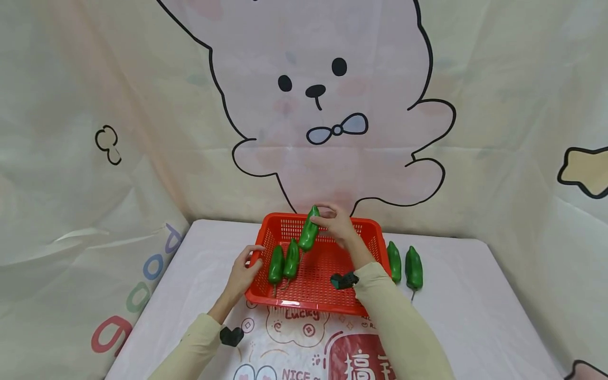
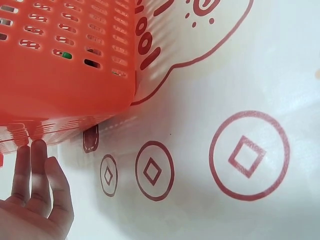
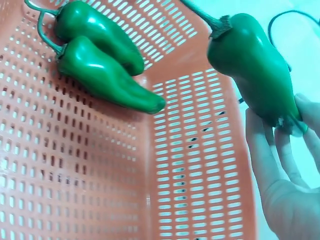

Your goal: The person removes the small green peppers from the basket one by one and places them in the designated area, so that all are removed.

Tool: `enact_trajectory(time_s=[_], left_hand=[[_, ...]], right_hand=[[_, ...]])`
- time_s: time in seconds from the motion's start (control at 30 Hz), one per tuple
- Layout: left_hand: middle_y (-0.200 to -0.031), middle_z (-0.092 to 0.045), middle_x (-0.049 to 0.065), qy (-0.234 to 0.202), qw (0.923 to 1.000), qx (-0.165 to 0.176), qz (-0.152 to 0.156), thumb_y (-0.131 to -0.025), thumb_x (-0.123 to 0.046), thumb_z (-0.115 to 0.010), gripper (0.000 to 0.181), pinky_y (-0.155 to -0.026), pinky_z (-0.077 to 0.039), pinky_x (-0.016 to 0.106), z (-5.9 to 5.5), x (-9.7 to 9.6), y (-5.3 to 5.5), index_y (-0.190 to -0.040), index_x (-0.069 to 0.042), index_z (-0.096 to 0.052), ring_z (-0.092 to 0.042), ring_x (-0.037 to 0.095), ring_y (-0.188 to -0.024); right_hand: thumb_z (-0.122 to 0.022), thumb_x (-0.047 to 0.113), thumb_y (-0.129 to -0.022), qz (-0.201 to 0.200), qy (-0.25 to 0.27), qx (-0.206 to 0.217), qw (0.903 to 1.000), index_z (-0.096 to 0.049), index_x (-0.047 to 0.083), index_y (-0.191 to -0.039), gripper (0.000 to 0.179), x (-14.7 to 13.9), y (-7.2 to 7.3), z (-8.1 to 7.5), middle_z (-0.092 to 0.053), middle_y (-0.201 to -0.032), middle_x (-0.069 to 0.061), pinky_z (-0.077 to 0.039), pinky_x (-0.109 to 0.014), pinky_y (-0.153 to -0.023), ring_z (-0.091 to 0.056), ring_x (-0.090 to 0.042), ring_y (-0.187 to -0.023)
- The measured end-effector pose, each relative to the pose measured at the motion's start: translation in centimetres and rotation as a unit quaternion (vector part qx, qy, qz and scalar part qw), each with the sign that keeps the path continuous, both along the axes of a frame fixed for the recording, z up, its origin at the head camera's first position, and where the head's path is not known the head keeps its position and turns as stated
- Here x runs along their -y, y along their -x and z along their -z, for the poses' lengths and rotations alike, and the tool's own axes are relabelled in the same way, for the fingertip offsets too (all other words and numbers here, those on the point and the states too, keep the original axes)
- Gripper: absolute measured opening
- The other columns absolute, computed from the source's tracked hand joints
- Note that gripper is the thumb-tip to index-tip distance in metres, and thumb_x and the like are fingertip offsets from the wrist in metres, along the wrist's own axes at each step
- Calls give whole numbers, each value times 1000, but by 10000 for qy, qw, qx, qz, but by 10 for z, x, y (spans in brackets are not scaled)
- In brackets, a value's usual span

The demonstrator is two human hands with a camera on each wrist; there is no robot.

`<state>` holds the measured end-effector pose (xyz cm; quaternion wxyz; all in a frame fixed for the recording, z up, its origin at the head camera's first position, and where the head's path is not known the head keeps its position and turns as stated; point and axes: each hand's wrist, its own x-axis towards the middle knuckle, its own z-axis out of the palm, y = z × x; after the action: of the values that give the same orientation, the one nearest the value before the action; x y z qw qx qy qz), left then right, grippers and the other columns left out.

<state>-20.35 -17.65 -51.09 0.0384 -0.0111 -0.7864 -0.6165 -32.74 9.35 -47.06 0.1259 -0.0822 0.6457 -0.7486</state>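
Note:
A green pepper (image 1: 310, 229) is pinched near its tip by my right hand (image 1: 334, 224), stem hanging down over the red basket (image 1: 318, 305). In the right wrist view that green pepper (image 3: 252, 62) is above the basket's side, held between thumb and fingers of the right hand (image 3: 287, 185). Two more green peppers (image 1: 276, 265) (image 1: 292, 259) lie side by side at the basket's left end. My left hand (image 1: 243, 272) is at the left rim; in the left wrist view, the left hand's (image 2: 37, 200) outstretched fingers touch the outer wall.
Two other green peppers (image 1: 394, 262) (image 1: 414, 268) lie on the table just right of the basket. A printed white cloth (image 1: 456, 311) covers the table. Behind it hangs a curtain (image 1: 480, 174) with a cartoon figure.

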Motion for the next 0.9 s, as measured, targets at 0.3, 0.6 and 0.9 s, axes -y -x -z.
enact_trajectory(time_s=[0.3,0.6,0.9], left_hand=[[-114,-58,31,125,9999,-61,8,-98,4,-55,32,-70,-59,46,-1,0,0,-129,0,-58,-62,42,-89],[-115,-58,30,102,9999,-1,-13,-99,3,-54,32,-71,-60,49,-3,0,-1,-130,-1,-58,-61,49,-93],[-115,-58,28,66,10000,48,8,-99,2,-54,32,-69,-60,45,-2,0,-1,-131,-1,-58,-61,47,-93]], right_hand=[[-71,1,-94,266,1,-287,9992,-56,10,-140,49,-7,-3,-16,-56,-125,-28,-53,-60,-87,-68,-36,-102],[-70,5,-96,17,-121,-651,9978,-54,4,-142,48,-15,-10,-24,-58,-127,-28,-56,-55,-83,-68,-35,-102],[-65,0,-98,-202,81,-541,9983,-50,0,-143,47,-26,-19,-27,-52,-133,-33,-58,-50,-81,-66,-32,-104]])
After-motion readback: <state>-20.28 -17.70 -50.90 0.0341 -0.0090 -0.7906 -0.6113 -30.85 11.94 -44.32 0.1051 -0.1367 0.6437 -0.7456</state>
